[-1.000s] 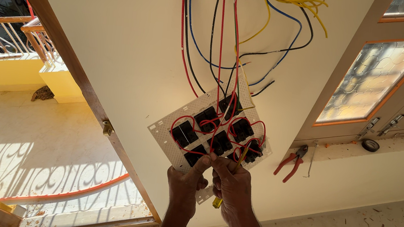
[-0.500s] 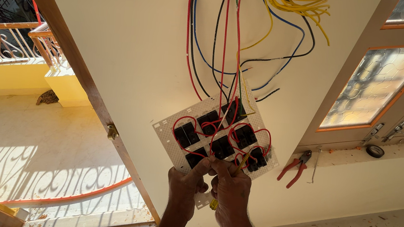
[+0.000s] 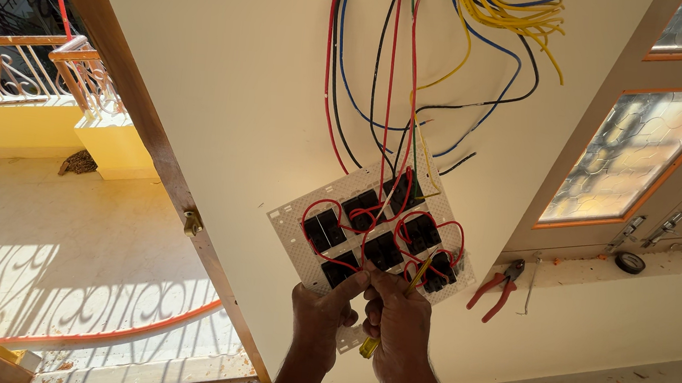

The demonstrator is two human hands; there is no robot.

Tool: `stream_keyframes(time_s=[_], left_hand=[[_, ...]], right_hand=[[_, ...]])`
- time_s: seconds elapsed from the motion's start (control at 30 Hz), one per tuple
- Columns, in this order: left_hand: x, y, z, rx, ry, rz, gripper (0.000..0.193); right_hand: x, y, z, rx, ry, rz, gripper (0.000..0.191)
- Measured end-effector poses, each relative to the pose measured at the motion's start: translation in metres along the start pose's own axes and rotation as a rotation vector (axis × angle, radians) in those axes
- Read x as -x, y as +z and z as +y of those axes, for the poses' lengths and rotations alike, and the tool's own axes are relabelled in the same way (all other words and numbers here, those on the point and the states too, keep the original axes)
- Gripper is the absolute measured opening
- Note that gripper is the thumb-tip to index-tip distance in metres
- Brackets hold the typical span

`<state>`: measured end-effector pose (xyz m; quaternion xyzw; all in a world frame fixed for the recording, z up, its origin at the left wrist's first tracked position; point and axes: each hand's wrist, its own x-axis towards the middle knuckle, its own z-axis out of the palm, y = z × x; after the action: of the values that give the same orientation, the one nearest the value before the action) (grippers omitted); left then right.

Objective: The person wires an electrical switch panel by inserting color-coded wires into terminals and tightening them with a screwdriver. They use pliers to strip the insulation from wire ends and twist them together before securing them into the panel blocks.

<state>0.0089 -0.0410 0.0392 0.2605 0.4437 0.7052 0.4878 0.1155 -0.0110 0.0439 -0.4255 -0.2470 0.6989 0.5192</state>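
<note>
from my remote seat the biggest thing in view is the cream wall [image 3: 225, 86], with a wooden door frame [image 3: 152, 138] running down its left side onto a sunlit balcony and a patterned-glass window [image 3: 628, 154] on its right. out of an opening at the top of the wall hangs a bundle of wires [image 3: 396, 71], red, blue, black and yellow, falling to the white switch plate [image 3: 296, 220], which hangs tilted with its back to me, long axis running from lower left to upper right, black switch backs linked by short red loops. on the sill below the window lie red-handled pliers [image 3: 496, 285] and, further right, a small roll of black tape [image 3: 629, 262], both well apart from the hands. both hands meet at the lower edge of the plate, so the plate lies just above and beyond them. my left hand [image 3: 320, 312] pinches that lower edge, thumb on the back of the plate, its grip narrow on the plate itself. my right hand [image 3: 399, 324] is closed around a yellow-handled screwdriver [image 3: 369, 346], whose shaft points up and to the right toward the lower right switch backs; the tip looks to be among the red loops there, though i cannot tell which terminal it meets. the right hand is the nearer of the two to those terminals.
</note>
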Motion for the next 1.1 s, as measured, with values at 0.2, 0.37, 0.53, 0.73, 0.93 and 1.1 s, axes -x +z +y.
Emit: stream_keyframes(time_s=[0.2,0.37,0.53,0.73,0.93,1.1], left_hand=[[0.004,0.005,0.004,-0.031,0.03,0.059,0.028],[0.008,0.012,0.004,-0.069,0.032,0.131,0.027],[0.009,0.015,0.011,-0.092,0.031,0.146,0.024],[0.01,0.016,0.016,-0.065,0.033,0.138,0.021],[0.01,0.015,0.011,-0.048,0.021,0.112,0.026],[0.011,0.015,0.012,-0.021,-0.002,0.114,0.023]], right_hand=[[0.019,-0.019,-0.015,0.224,-0.012,-0.171,0.032],[0.058,-0.038,-0.036,0.764,-0.432,-0.342,0.057],[0.076,-0.039,-0.052,1.098,-0.612,-0.125,0.047],[0.092,-0.053,-0.073,1.103,-0.789,0.137,0.023],[0.092,-0.057,-0.085,1.096,-0.849,0.125,0.021],[0.087,-0.05,-0.091,1.133,-1.035,0.052,0.02]])
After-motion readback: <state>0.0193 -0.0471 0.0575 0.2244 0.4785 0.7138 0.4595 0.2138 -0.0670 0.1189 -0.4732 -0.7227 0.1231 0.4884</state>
